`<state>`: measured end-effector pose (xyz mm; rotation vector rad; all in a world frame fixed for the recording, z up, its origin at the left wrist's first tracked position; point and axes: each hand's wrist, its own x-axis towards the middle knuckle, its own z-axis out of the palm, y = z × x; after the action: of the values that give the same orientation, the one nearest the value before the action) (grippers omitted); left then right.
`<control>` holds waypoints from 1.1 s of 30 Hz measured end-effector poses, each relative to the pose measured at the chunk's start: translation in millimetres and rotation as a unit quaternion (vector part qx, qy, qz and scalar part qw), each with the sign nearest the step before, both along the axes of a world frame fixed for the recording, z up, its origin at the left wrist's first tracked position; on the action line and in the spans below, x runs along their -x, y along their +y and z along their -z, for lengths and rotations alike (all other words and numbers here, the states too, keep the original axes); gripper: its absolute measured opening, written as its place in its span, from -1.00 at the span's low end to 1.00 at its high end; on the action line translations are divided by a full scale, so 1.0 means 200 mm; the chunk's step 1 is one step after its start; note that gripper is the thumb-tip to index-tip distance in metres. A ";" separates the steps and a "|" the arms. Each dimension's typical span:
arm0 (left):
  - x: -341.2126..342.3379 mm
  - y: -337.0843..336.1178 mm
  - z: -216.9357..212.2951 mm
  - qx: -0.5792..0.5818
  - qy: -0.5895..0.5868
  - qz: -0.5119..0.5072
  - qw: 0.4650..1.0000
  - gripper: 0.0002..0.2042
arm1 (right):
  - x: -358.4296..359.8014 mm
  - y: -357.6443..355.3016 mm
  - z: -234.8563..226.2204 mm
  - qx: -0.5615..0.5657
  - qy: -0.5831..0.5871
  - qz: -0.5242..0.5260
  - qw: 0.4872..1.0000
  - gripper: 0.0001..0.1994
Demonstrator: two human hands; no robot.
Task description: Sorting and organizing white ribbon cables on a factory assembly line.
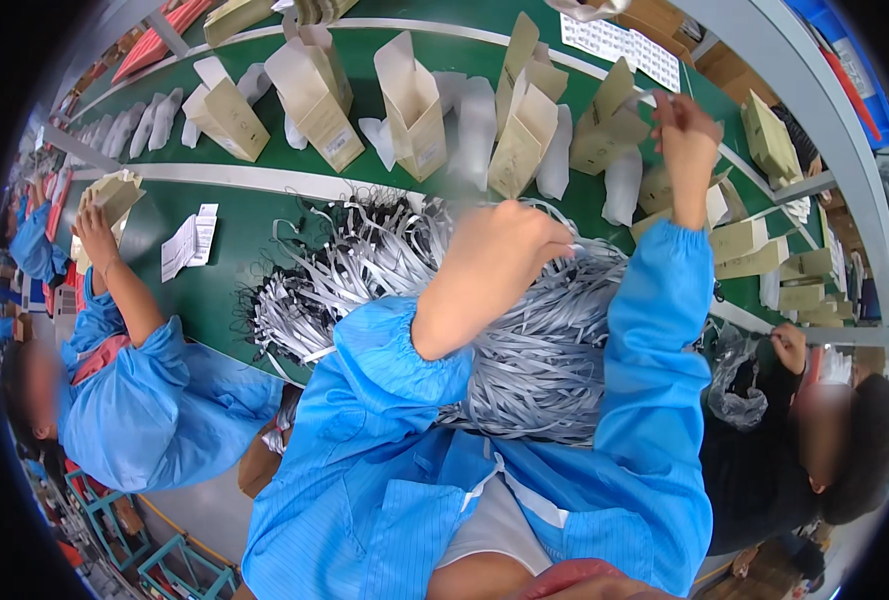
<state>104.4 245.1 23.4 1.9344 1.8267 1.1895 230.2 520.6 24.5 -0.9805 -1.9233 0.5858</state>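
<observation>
A large pile of flat grey straps with black cord ends [544,380] lies on the green table in front of me. Over its far part is my left hand [499,260], back upward, fingers curled; what they hold, if anything, is hidden. Farther right, my right hand [689,130] is raised beside an open beige box [604,125]. Its fingertips are pinched together near the box's raised flap, around something pale too small to name. Below that box stands a white wrapped item [622,185]. Another open beige box [529,140] stands beyond my left hand.
Several open boxes [314,100] and white wrapped items [154,125] line the far conveyor. White papers [190,243] lie to the left. A co-worker in blue [154,400] holds a box at left; another in black [764,470] is at right, near a clear plastic bag [736,380]. A grey metal frame [844,110] rises at right.
</observation>
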 end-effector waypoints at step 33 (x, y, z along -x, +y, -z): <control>0.02 0.27 0.15 0.200 -0.374 0.442 0.790 -0.45 | -0.27 -0.69 -0.57 0.194 -0.024 -0.324 0.926 -0.78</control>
<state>101.2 299.9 -7.0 1.4224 0.5458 0.8985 285.1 383.0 138.6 -0.5635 -2.2197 1.3731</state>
